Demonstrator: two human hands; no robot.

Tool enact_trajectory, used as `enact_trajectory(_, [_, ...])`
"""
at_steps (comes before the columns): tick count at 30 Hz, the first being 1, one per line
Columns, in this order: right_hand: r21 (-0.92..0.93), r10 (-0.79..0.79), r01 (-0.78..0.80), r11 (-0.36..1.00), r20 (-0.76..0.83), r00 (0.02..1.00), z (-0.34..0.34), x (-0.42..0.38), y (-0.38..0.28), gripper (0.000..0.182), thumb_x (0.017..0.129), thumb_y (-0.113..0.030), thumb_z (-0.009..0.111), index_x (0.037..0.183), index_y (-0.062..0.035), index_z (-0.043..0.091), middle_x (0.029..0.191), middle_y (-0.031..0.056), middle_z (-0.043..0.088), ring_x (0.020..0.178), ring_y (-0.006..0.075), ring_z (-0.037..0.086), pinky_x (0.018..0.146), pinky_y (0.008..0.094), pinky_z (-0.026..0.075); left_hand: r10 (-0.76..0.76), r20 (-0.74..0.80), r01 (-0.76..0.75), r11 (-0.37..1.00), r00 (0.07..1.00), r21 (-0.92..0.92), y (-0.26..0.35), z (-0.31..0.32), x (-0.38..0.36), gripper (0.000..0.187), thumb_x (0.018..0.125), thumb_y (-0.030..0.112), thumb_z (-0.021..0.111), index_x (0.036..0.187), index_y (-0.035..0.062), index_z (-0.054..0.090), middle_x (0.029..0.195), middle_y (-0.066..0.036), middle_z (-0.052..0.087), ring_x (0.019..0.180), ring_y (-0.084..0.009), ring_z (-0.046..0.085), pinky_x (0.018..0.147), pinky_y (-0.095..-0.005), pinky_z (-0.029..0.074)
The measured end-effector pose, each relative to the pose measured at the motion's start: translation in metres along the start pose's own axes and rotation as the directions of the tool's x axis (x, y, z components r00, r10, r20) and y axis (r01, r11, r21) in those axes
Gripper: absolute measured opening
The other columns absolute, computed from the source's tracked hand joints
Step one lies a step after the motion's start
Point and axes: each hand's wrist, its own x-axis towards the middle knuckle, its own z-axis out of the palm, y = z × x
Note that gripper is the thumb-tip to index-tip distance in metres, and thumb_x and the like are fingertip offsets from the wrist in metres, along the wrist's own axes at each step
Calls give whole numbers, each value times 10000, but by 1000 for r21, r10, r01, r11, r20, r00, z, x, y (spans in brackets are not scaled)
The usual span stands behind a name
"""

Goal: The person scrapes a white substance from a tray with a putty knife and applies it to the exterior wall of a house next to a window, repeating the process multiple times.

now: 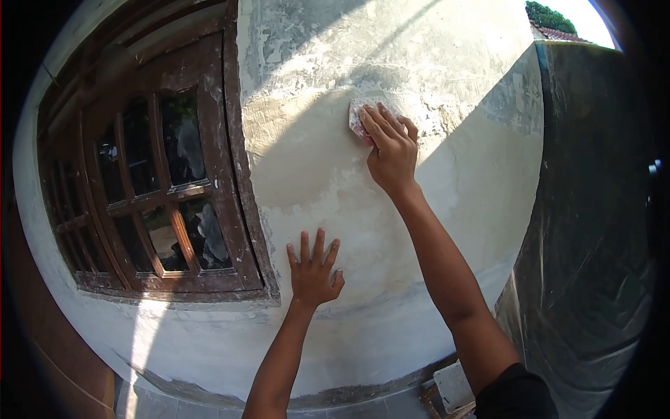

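Observation:
High on the plastered wall [363, 223], my right hand [393, 150] presses a dusty red-and-white pad [359, 122] flat against the surface. Its fingers lie over the pad and cover much of it, so I cannot make out its exact kind. Lower down and to the left, my left hand [314, 276] rests on the wall with its fingers spread and nothing in them. Patchy grey and cream plaster surrounds both hands, with rough, flaking spots just right of the pad.
A brown wooden window [160, 188] with glass panes and white smears is set into the wall at left. Dark plastic sheeting [593, 195] hangs at right. A pale container [453, 385] sits low by the wall, near the tiled floor [202, 410].

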Motion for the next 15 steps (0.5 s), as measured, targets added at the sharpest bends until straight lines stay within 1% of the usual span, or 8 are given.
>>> enact_trajectory(3, [9, 44, -45, 999, 11, 999, 6, -46, -6, 542, 738, 101, 556, 1221, -110, 682, 1299, 50, 672, 1270, 214, 595, 1080, 422, 333, 32, 10, -32, 999, 999, 9, -2, 0, -4, 771, 771, 341, 590, 1500, 163, 415, 1629, -194, 242, 1505, -477, 124, 1141, -715, 24])
enact_trajectory(5, [34, 87, -90, 995, 81, 993, -8, -86, -16, 497, 753, 85, 568, 1192, -108, 701, 1295, 55, 675, 1275, 212, 592, 1097, 426, 318, 27, -1, -27, 1000, 1000, 11, -3, 0, -2, 768, 762, 335, 586, 1493, 162, 425, 1626, -194, 251, 1505, -477, 125, 1143, -713, 30])
enact_trajectory(7, [35, 110, -116, 993, 121, 986, -19, -118, -26, 492, 757, 83, 570, 1192, -105, 701, 1286, 55, 679, 1273, 216, 593, 1103, 429, 311, 12, -2, -12, 1000, 1000, 1, 0, 0, -3, 766, 753, 329, 581, 1486, 162, 435, 1623, -195, 260, 1505, -478, 126, 1145, -711, 35])
enact_trajectory(9, [34, 141, -148, 988, 167, 976, -38, -144, -37, 487, 761, 80, 572, 1193, -103, 701, 1277, 56, 684, 1271, 219, 595, 1109, 432, 304, 12, -5, -12, 1000, 1000, -25, 0, -2, -5, 785, 705, 302, 578, 1468, 163, 458, 1619, -189, 274, 1507, -470, 133, 1149, -708, 54])
enact_trajectory(11, [83, 164, -185, 979, 219, 962, -55, -158, -45, 502, 757, 107, 567, 1201, -90, 696, 1246, 91, 694, 1222, 264, 625, 1075, 432, 355, 19, 2, -19, 999, 1000, -30, -1, -1, -8, 798, 683, 291, 577, 1463, 164, 464, 1619, -181, 279, 1507, -466, 142, 1150, -706, 62])
enact_trajectory(12, [79, 165, -186, 979, 215, 963, -63, -161, -49, 502, 757, 107, 567, 1201, -90, 696, 1246, 91, 694, 1222, 264, 625, 1075, 432, 355, 30, 8, -29, 999, 1000, -30, -1, -2, -9, 812, 660, 280, 576, 1457, 164, 470, 1619, -173, 284, 1506, -461, 151, 1151, -705, 70])
enact_trajectory(14, [342, 341, -366, 866, 132, 931, -78, -159, -55, 372, 869, 96, 558, 1180, -52, 697, 1241, 137, 693, 1181, 279, 654, 1004, 393, 450, 28, 7, -28, 999, 1000, -32, 0, -3, -9, 818, 652, 274, 575, 1456, 167, 471, 1620, -166, 287, 1506, -456, 159, 1152, -703, 72])
enact_trajectory(15, [453, 559, -565, 690, 163, 813, -81, -154, -64, 260, 944, 45, 571, 1182, 5, 668, 1186, 148, 708, 1072, 242, 690, 913, 336, 520, 17, 12, -16, 999, 1000, -35, 0, -3, -8, 824, 643, 267, 575, 1456, 170, 472, 1620, -159, 291, 1506, -450, 167, 1153, -702, 74])
